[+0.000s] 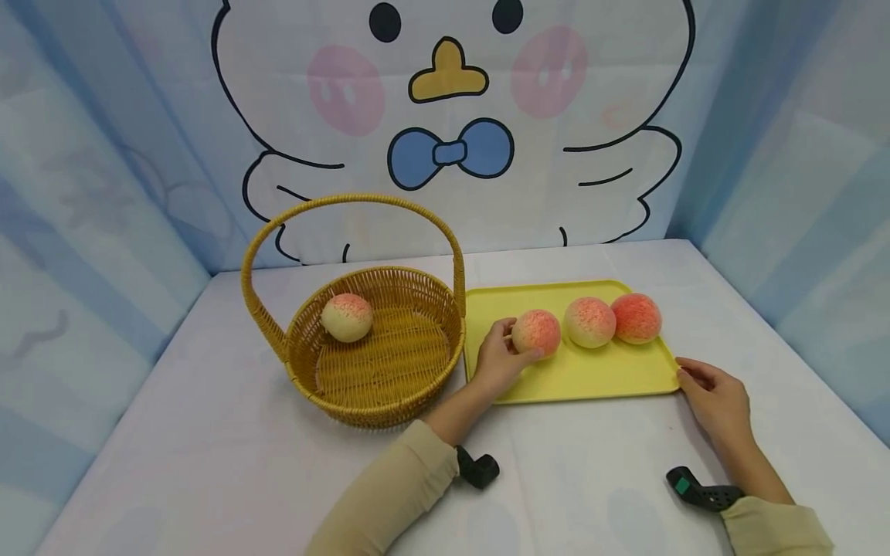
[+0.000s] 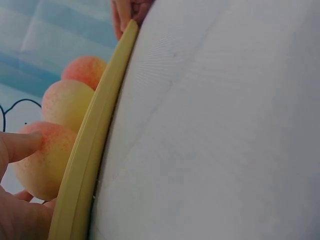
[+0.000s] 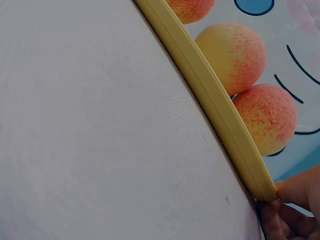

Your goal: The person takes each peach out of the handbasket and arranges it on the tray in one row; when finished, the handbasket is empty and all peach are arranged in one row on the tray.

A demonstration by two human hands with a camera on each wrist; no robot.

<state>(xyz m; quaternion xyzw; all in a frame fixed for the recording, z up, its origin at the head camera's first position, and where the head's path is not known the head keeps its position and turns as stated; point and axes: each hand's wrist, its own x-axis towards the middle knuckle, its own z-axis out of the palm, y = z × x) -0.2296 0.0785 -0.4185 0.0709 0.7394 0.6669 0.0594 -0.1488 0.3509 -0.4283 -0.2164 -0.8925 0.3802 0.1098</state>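
My left hand grips the leftmost peach on the yellow tray, its thumb and fingers around the fruit. In the left wrist view the thumb lies across that peach's pink side. Two more peaches, a paler one and a redder one, sit touching towards the tray's right end. With thumb and fingers, my right hand pinches the tray's front right corner; the right wrist view shows the thumb there. Left of the tray stands a woven basket holding one peach.
The basket's tall arched handle rises above its rim. A white cloth covers the table. Behind it hangs a cartoon-printed curtain, with blue curtains at both sides. Black wrist devices sit at both sleeves.
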